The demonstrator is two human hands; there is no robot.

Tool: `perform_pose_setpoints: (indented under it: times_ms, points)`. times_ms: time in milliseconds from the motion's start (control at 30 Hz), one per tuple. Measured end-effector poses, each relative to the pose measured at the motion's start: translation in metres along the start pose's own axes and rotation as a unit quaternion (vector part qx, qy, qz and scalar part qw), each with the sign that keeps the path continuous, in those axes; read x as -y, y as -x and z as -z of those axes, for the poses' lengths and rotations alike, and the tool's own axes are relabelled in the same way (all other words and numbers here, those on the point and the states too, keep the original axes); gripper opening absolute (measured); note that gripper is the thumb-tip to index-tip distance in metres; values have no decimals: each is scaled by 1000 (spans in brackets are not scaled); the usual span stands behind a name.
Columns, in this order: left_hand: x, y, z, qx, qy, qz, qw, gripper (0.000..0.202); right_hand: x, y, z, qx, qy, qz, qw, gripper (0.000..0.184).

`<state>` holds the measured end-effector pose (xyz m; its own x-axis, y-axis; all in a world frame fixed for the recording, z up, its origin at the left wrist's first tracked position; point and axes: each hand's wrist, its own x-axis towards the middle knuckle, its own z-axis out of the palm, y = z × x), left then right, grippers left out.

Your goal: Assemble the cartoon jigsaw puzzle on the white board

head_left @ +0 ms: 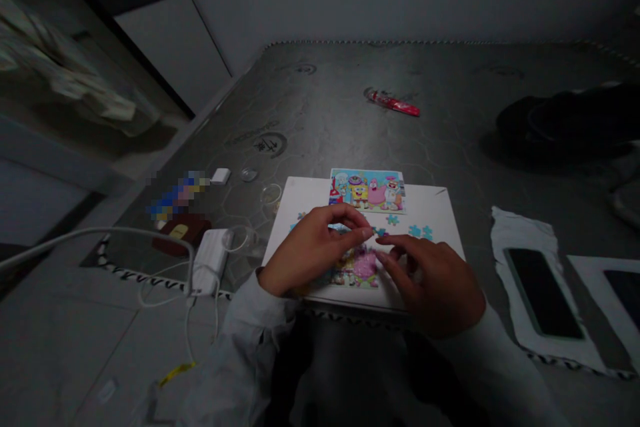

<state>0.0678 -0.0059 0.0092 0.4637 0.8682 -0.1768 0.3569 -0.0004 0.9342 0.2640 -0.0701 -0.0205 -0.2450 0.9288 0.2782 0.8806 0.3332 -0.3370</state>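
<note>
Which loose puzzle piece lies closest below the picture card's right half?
The blue piece just left of two others, which sit farther from the picture card.

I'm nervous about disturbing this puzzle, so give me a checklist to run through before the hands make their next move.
1. Picture card unobstructed by hands: ok.
2. Loose pieces visible on the white board: ok, several lie beyond the hands.
3. Joined section fully visible: not ok; the left hand and right hand partly hide it.
4. Tiny piece firmly pinched by left fingertips: cannot tell, too small and dim.
5. Phone off the board: ok.
</note>
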Motion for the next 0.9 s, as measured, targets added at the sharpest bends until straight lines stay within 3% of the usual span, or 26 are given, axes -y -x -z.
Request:
perform_pose_setpoints:
  times_ms: [133, 400, 700, 900]
  points:
    - [-9, 4, -3, 24, 31, 50, 998, 25, 10, -4, 14, -90, -70, -56, 992, 22]
    - [-14, 12, -8, 72, 33, 59, 995, 27, 11, -2, 25, -32, -198, -176, 964, 20]
    - [-20, 12, -9, 56, 9, 54, 997, 26, 12, -2, 27, -32, -232, -178, 956, 19]
    - [-18, 12, -7, 40, -30, 50, 997, 25, 17, -2, 29, -103, -149, -114, 977, 26]
